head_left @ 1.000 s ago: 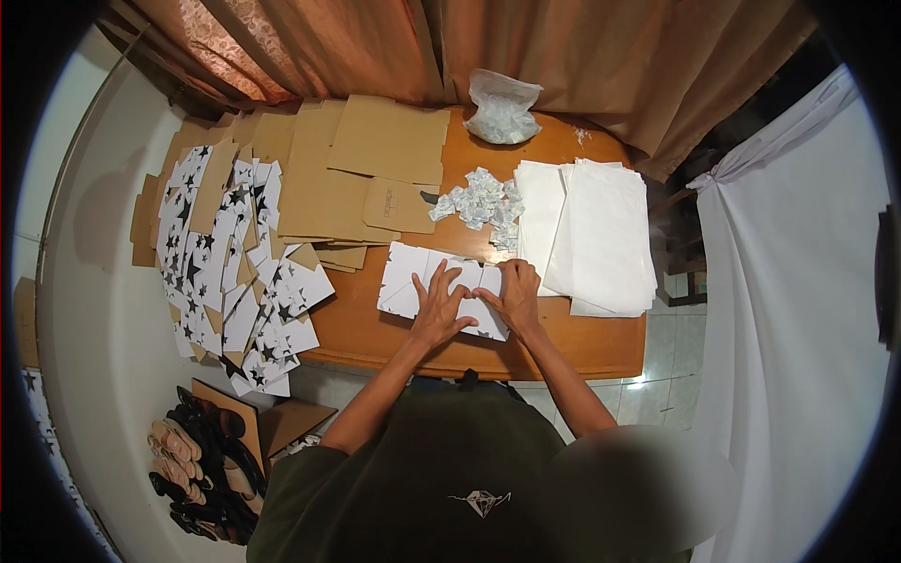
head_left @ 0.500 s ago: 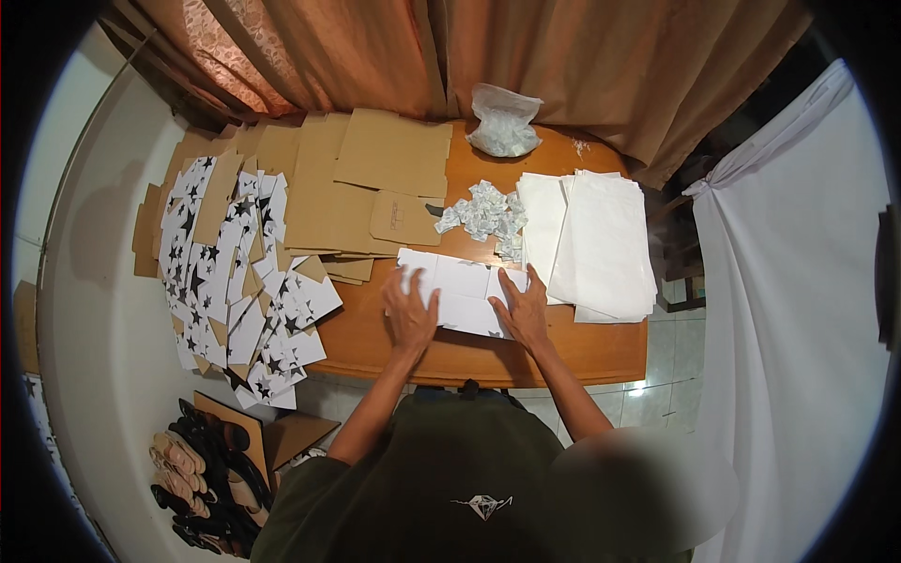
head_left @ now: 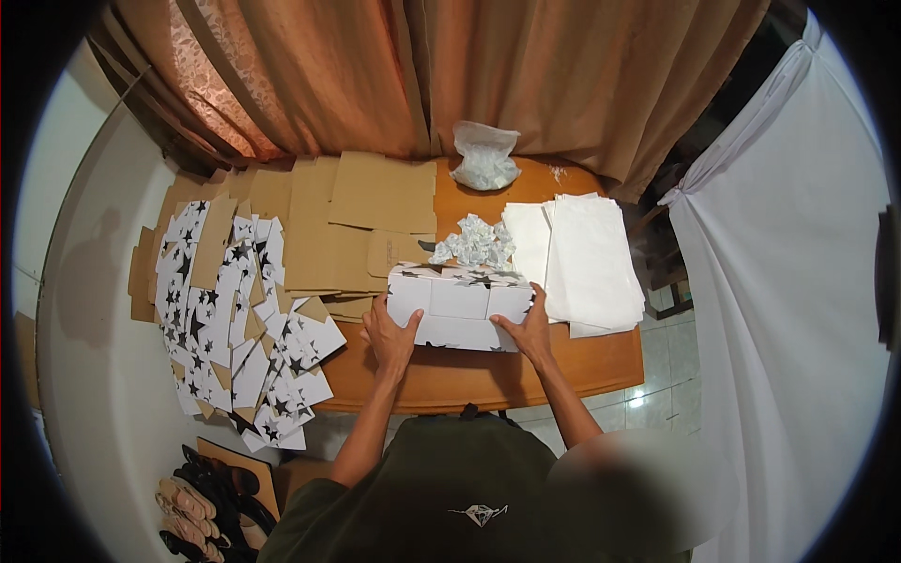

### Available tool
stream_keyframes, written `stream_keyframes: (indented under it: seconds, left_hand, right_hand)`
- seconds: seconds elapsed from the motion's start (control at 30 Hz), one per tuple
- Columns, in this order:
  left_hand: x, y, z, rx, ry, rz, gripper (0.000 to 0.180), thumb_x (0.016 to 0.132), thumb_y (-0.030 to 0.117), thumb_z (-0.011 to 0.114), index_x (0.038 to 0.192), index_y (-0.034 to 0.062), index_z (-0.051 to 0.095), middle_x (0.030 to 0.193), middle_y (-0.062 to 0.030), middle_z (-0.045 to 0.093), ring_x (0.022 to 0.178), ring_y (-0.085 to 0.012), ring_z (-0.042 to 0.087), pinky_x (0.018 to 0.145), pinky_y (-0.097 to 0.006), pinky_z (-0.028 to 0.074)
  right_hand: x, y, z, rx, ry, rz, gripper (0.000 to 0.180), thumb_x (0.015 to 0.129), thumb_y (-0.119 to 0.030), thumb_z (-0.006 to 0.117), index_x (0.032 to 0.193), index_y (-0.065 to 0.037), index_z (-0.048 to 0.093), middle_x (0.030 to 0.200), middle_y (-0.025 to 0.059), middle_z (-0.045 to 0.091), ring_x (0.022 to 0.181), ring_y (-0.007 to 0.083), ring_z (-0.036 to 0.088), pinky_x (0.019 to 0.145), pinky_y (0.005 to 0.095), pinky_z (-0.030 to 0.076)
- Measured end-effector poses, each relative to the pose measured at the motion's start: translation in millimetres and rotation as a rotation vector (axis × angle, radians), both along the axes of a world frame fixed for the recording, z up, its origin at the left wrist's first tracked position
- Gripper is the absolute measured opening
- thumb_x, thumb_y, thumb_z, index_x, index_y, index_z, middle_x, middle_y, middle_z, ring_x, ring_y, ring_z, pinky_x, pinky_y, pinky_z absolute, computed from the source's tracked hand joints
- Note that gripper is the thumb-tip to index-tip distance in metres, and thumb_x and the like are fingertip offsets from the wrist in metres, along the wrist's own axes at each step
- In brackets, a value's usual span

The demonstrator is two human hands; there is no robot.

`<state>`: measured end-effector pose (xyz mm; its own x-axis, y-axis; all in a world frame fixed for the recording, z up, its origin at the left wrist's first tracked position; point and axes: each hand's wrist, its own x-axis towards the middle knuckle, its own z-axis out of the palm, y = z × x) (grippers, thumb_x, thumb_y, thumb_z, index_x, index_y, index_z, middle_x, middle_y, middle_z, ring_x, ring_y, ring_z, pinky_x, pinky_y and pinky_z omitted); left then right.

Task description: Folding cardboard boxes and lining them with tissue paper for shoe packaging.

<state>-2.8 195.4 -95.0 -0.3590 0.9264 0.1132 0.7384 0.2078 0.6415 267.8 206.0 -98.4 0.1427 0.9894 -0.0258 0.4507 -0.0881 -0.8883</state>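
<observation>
Box (head_left: 460, 305) now raised, was flat sheet 1 s ago.
L hand (head_left: 389, 336) + R hand (head_left: 528, 328) grip its ends on desk (head_left: 469, 380) (folding progressing).

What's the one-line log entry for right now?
left hand: on left end of star-print box blank | right hand: on its right end | blank: partly folded up on wooden table | beside: white sheet stack

We are in a room at home, used for making boxes. We see long orange curtains (head_left: 394, 75) behind a wooden table (head_left: 526, 375). Flat star-print box pieces (head_left: 235, 319) and brown cardboard sheets (head_left: 357, 216) cover it. Sandals (head_left: 202, 497) sit on the floor, and a white cloth (head_left: 779, 328) hangs beside us.
</observation>
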Motion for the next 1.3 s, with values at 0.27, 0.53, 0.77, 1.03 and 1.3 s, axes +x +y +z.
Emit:
stream_keyframes:
  seconds: [0.27,0.53,0.77,1.03,1.3]
  left_hand:
    - [-33.1,-14.4,108.3,0.407,-0.281,-0.039,0.084,0.074,0.024,0.091,0.141,0.0017,0.045,0.126,-0.0213,0.052,0.112,-0.0306,0.052,0.096,-0.045,0.047]
    - [-78.5,-26.7,122.9,0.644,-0.415,-0.305,0.093,0.086,0.064,0.068,0.141,-0.0070,0.044,0.118,-0.0201,0.055,0.108,-0.0285,0.058,0.096,-0.041,0.048]
    - [-94.5,-26.2,90.3,0.585,-0.728,-0.375,0.093,0.087,0.067,0.067,0.139,-0.0065,0.044,0.130,-0.0190,0.050,0.125,-0.0298,0.052,0.108,-0.043,0.041]
    - [-117.2,-25.1,-4.3,0.243,-0.865,-0.403,0.079,0.095,0.056,0.065,0.145,-0.0016,0.044,0.135,-0.0167,0.054,0.129,-0.0272,0.052,0.106,-0.037,0.043]
    - [-116.9,-39.6,-94.0,-0.083,-0.727,-0.229,0.059,0.095,0.033,0.072,0.135,-0.0018,0.047,0.123,-0.0195,0.061,0.115,-0.0264,0.060,0.094,-0.037,0.050]
  right_hand:
    - [-34.0,-16.5,104.8,0.416,-0.031,-0.081,0.112,0.068,-0.014,0.094,0.155,-0.001,0.025,0.140,0.0231,0.046,0.124,0.0293,0.056,0.101,0.0380,0.052]
    - [-53.7,-33.4,104.9,0.543,0.486,0.059,0.104,0.068,-0.011,0.093,0.147,-0.001,0.026,0.144,0.0149,0.037,0.132,0.0260,0.047,0.111,0.0388,0.045]
    - [-64.0,-28.5,83.5,0.462,0.669,-0.090,0.067,0.100,-0.048,0.059,0.145,-0.002,0.039,0.139,0.0127,0.039,0.132,0.0195,0.034,0.116,0.0321,0.022]
    - [-57.6,-35.4,-3.9,0.172,0.588,-0.170,0.027,0.097,-0.019,0.070,0.116,-0.003,0.059,0.105,0.0013,0.061,0.097,0.0097,0.054,0.089,0.0237,0.043]
    - [-44.5,-60.9,-101.6,0.090,0.518,-0.118,0.031,0.094,-0.007,0.070,0.121,0.001,0.058,0.115,0.0071,0.063,0.110,0.0174,0.060,0.095,0.0306,0.049]
